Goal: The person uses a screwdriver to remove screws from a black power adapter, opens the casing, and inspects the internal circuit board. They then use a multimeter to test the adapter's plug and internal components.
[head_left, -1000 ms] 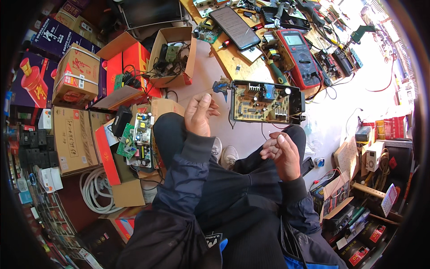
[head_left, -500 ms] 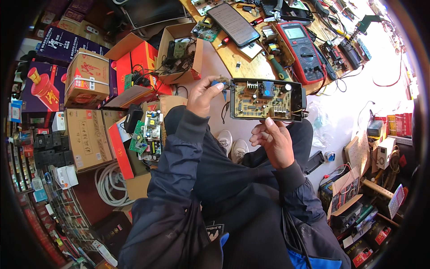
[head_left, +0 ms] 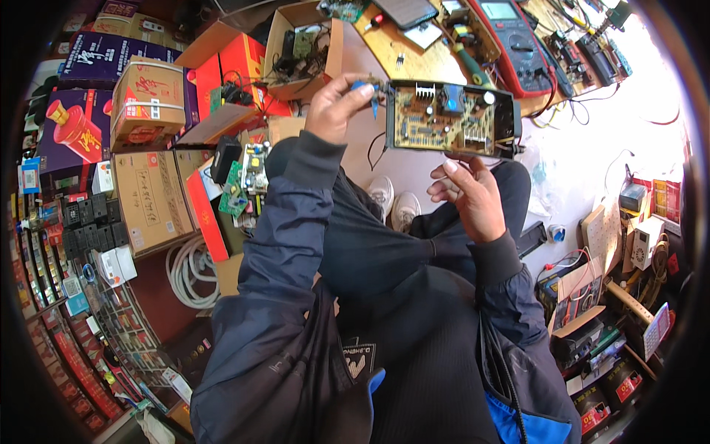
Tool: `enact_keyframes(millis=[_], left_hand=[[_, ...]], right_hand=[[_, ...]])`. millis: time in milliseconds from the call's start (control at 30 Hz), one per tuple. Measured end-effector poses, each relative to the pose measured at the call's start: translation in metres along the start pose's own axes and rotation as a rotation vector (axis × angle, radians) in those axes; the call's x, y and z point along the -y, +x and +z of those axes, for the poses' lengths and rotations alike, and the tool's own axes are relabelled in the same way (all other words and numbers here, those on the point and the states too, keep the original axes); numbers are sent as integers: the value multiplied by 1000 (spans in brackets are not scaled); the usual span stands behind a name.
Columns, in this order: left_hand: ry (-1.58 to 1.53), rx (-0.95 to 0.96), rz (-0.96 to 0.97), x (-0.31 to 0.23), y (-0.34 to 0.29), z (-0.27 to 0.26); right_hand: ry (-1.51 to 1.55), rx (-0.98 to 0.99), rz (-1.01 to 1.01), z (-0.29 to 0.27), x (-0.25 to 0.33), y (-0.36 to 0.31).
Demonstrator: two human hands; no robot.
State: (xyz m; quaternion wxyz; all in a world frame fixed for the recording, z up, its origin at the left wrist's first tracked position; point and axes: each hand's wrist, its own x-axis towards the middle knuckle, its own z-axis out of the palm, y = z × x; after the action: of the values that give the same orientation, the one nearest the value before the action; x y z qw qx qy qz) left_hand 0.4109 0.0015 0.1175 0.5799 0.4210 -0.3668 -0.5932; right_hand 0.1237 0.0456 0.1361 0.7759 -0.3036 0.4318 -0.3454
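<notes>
"biggest container near you?"
"an open carton (head_left: 336, 44) just beyond my left hand (head_left: 333, 111), with tangled cables (head_left: 319, 65) inside. next, a black case (head_left: 506, 111) ahead of both hands, holding a circuit board (head_left: 421, 122)."
"any room?"
"between my hands, below the case's near edge."
"lying how?"
"open side toward me, long axis left to right."
"grip?"
"left pinches a small blue piece (head_left: 375, 108) by the case; my right hand (head_left: 477, 200) is released, loosely curled."
</notes>
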Motion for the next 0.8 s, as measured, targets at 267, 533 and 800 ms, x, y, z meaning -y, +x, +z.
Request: enact_keyframes(millis=[267, 533, 800], left_hand=[[-120, -22, 66, 11, -2, 3], [-106, 4, 93, 21, -6, -4], [-242, 21, 42, 30, -3, -5]], right_hand=[[-94, -11, 163, -23, -30, -5], [-242, 62, 226, -14, -45, 4], [-262, 46, 219, 3, -45, 15]])
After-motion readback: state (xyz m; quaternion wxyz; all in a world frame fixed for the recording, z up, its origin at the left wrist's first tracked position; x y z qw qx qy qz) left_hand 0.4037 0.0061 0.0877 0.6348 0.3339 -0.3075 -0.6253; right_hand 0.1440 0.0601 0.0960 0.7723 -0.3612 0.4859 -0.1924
